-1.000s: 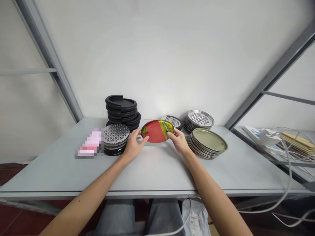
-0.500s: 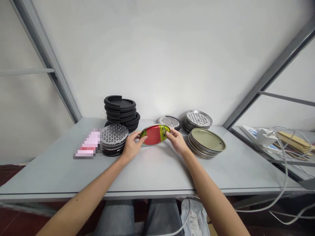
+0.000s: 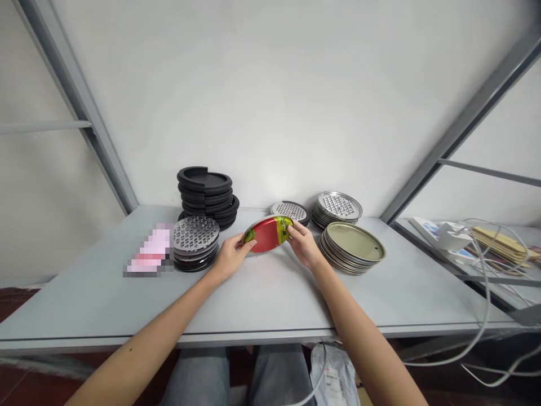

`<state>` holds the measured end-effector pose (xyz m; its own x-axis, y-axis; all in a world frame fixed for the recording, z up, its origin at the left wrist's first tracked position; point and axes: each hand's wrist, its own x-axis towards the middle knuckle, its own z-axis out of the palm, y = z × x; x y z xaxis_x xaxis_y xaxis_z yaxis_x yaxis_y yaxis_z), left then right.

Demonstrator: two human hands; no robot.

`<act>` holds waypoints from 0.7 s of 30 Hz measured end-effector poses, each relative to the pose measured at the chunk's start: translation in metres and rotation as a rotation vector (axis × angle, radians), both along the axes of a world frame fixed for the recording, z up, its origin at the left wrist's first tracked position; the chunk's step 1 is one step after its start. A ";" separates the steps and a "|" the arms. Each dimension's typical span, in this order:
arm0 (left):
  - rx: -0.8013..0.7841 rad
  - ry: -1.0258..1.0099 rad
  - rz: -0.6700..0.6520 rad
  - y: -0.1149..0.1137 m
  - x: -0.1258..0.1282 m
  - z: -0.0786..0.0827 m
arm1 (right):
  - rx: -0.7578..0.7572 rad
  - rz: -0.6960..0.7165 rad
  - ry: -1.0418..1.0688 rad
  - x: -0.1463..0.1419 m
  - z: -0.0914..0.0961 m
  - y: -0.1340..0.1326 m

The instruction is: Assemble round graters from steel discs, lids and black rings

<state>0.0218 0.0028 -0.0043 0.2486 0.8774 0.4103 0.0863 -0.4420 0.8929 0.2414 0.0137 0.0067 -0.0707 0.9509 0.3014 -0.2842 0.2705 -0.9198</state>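
Observation:
Between my two hands, a round red disc with yellow-green printed bands (image 3: 266, 235) is held tilted above the table. My left hand (image 3: 233, 254) pinches its left rim, thumb on the face. My right hand (image 3: 302, 242) grips the right rim the same way. Left of my left hand stands a stack of perforated metal grater discs (image 3: 196, 234) with dark discs beneath. To the right of my right hand sits a stack of olive-coloured round lids (image 3: 353, 242). Behind the red disc lies a flat grater disc with small holes (image 3: 289, 211).
Black ring-shaped trays (image 3: 205, 189) are piled at the back left. Shiny grater discs (image 3: 338, 205) stack at the back right. A blurred pink item (image 3: 152, 248) lies at left. White cables (image 3: 486, 304) hang beyond the right side, near wooden pieces (image 3: 501, 243). The wall bounds the grey table (image 3: 270, 304).
The red disc has shifted slightly right and its left side has dipped a little in my hands. Both hands keep their hold. The stacks have not moved on the table.

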 end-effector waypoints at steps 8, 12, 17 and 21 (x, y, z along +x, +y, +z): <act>0.330 0.234 0.182 -0.006 -0.006 0.003 | 0.183 -0.079 -0.124 0.003 0.001 -0.001; 0.451 0.328 0.219 -0.003 -0.008 -0.002 | 0.277 -0.082 -0.238 0.003 0.005 -0.006; 0.477 0.411 0.205 0.001 -0.010 -0.009 | 0.482 -0.218 -0.598 -0.006 0.010 -0.017; 0.479 0.438 0.139 0.002 -0.012 -0.011 | 0.644 -0.229 -0.828 -0.015 0.005 -0.021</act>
<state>0.0097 0.0050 -0.0158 0.3784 0.6589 0.6501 0.4815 -0.7399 0.4697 0.2268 -0.0070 0.0113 -0.3235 0.6464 0.6910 0.4816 0.7411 -0.4678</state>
